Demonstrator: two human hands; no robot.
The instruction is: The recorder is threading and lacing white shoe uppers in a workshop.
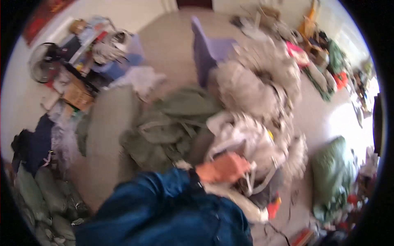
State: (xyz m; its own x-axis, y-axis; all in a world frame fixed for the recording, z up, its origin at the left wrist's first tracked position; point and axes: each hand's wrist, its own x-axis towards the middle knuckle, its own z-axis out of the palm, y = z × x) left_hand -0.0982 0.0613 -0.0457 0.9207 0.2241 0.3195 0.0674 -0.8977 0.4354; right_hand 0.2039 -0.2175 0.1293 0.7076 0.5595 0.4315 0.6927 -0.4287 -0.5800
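Observation:
My left hand (223,167), below a dark wristband and a blue sleeve, is closed at the centre right. Its curled fingers appear to grip a pale strap (257,186), though motion blur softens the contact. Just beyond it lies a heap of pinkish-white cloth (240,133), with a ruffled beige bundle (256,82) behind. Dark green cloth (172,119) is spread to the left of the hand. Under my wrist runs a long beige piece (238,201), and a small orange-red thing (274,207) shows near its end. My right hand cannot be seen.
A purple chair (205,51) stands beyond the bundles. Clutter with a blue bin (119,65) and a cardboard box (77,94) fills the left side. Filled green sacks (49,192) lie at lower left; another green sack (334,176) rests at right.

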